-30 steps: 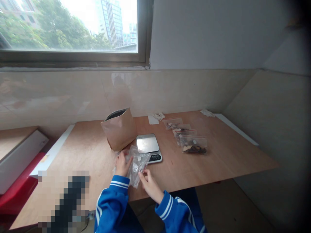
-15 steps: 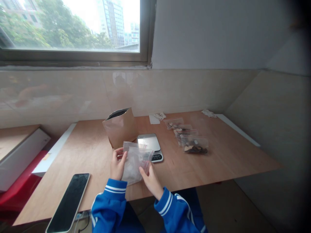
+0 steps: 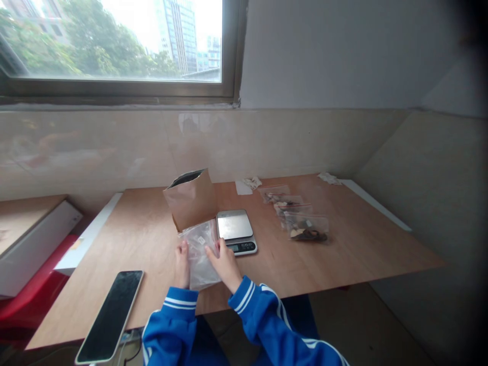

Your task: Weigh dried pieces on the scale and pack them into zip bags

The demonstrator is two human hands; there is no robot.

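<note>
The fingers (image 3: pixel 183 252) of the left hand (image 3: pixel 182 265) and right hand (image 3: pixel 225 263) pinch a clear plastic bag (image 3: pixel 199 244) by its side edges, as I read it, low in the centre of the frame on the bench (image 3: pixel 343 246) (just before the scale (image 3: pixel 233 224) and brown paper bag (image 3: pixel 190 203)). A phone (image 3: pixel 110 315) lies lower left.

**On the wooden table, away from the work**

A brown paper bag (image 3: pixel 192 203) stands open mid-table (image 3: pixel 354 249), with a small digital scale (image 3: pixel 235 225) just right of it. Further right lie three filled zip bags (image 3: pixel 305 227) in a row. A dark phone (image 3: pixel 110 315) rests at the near left edge. Paper scraps (image 3: pixel 249 183) sit along the far edge, and a window (image 3: pixel 114 40) is above.
</note>
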